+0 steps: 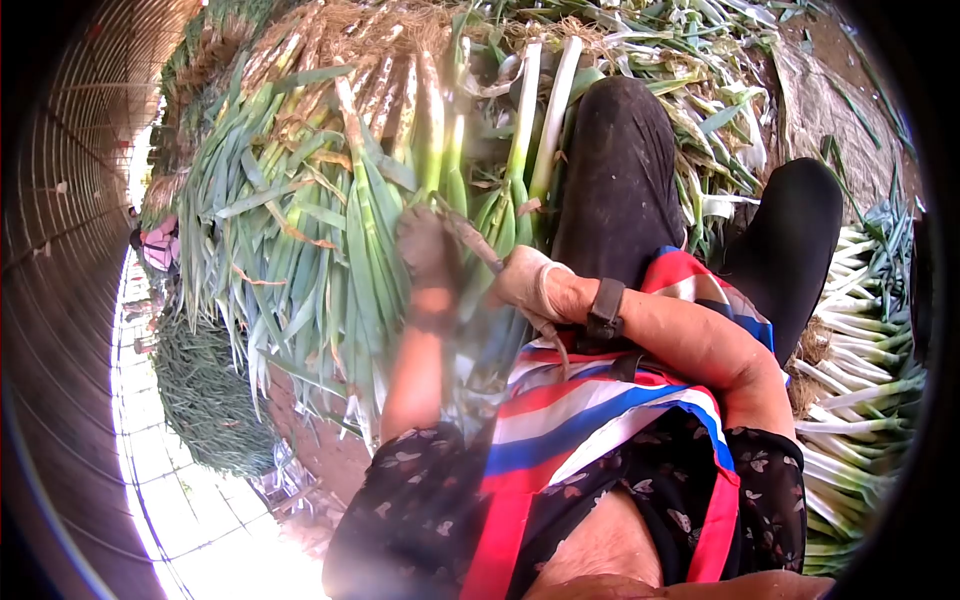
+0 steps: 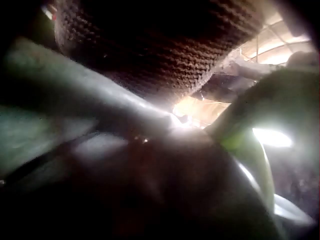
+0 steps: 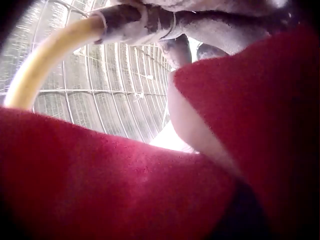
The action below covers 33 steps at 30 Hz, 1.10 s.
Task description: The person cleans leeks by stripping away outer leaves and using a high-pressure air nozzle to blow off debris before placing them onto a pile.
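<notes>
My left hand [image 1: 428, 248], in a dark knitted glove, grips a green onion [image 1: 433, 150] at its leafy part, over a thick layer of others. In the left wrist view the ribbed glove [image 2: 150, 55] arches above broad green leaves [image 2: 285, 100]; the fingertips are hidden. My right hand [image 1: 523, 278], in a pale glove, holds a hose nozzle [image 1: 472, 240], its tip right by the left hand. Behind the grip, a yellow hose [image 3: 55, 55] curves away from a dark, clamped fitting [image 3: 125, 25] in the right wrist view.
Uncleaned green onions [image 1: 290, 230] with brown roots lie heaped ahead and left. Stripped leaves [image 1: 720, 110] cover the ground beyond my knees [image 1: 620, 150]. Rows of white-stalked onions [image 1: 850, 400] lie at right. The striped apron [image 1: 590, 410] spans my lap. Another person [image 1: 160, 245] is far left.
</notes>
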Motion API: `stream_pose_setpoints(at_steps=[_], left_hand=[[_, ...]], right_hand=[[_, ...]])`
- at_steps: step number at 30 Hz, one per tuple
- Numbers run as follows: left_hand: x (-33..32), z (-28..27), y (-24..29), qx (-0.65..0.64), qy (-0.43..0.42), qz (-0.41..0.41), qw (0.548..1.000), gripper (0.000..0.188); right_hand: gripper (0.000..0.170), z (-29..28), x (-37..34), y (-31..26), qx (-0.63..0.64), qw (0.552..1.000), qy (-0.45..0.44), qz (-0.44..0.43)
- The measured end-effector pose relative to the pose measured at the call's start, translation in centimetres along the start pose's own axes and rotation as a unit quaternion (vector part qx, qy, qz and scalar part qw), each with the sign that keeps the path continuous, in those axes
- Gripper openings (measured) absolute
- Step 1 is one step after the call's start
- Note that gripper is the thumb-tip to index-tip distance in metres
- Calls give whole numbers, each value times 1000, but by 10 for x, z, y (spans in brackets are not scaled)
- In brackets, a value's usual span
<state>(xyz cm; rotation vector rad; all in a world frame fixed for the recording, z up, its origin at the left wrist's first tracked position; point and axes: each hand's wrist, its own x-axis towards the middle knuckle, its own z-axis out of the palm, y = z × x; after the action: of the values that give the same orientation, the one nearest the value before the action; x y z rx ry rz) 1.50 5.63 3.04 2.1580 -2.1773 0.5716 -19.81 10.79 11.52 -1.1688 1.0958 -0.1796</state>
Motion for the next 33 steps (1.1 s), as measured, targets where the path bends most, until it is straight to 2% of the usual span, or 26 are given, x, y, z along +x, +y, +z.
stream_pose_setpoints(at_steps=[1,3,5,6,7,8,9,10,11,12,14,15,17,20,21,24,27,30,31,33], left_hand=[[2,4,-1,-31,12,6,999,33],[5,11,-7,-89,35,20,995,37],[13,20,-20,-134,-14,12,991,41],[16,23,-25,-155,-37,8,987,43],[19,11,-19,-135,-2,6,991,39],[24,6,-23,-236,-31,-35,971,35],[33,0,-30,-334,-60,-73,938,32],[40,-5,-33,-429,-90,-110,892,28],[48,-43,-22,-538,-127,-132,823,28],[58,-26,-36,-578,-118,-92,802,26],[69,-30,-33,-661,-117,-99,734,22],[72,-32,-31,-674,-131,-111,718,23],[79,-30,-25,-698,-165,-132,684,26],[85,-9,-22,-687,-131,-141,701,26],[85,-3,-24,-658,-130,-156,725,24],[84,-18,-18,-706,-176,-193,658,20],[82,-6,-19,-611,-129,-104,774,17],[84,38,-32,-523,-189,-25,831,22],[82,19,-20,-450,-199,-16,870,30],[75,24,-7,-314,-166,-6,935,33]], right_hand=[[32,3,6,6,6,1000,6,-11],[31,16,37,21,-159,981,10,-114],[30,16,25,11,-217,960,-3,-176],[31,7,7,9,-197,963,-16,-185],[31,3,-6,3,-162,974,-20,-154],[31,-1,-19,-4,-127,984,-21,-123],[31,-2,-24,-9,-75,996,-13,-50],[31,-1,-21,-6,-81,995,-7,-51],[31,-1,-18,-3,-86,995,0,-53],[31,0,-15,1,-92,994,6,-54],[32,1,-19,0,-89,991,20,-94],[33,1,-20,0,-72,992,29,-100],[34,1,-18,2,31,997,56,-49],[35,3,-8,7,32,996,74,-46],[36,4,-6,8,41,995,79,-38],[37,5,1,7,74,994,76,-7],[36,5,8,9,67,995,66,-13],[33,6,13,12,90,993,72,-13],[31,8,19,15,102,992,76,-14],[28,7,23,14,139,986,86,7]])
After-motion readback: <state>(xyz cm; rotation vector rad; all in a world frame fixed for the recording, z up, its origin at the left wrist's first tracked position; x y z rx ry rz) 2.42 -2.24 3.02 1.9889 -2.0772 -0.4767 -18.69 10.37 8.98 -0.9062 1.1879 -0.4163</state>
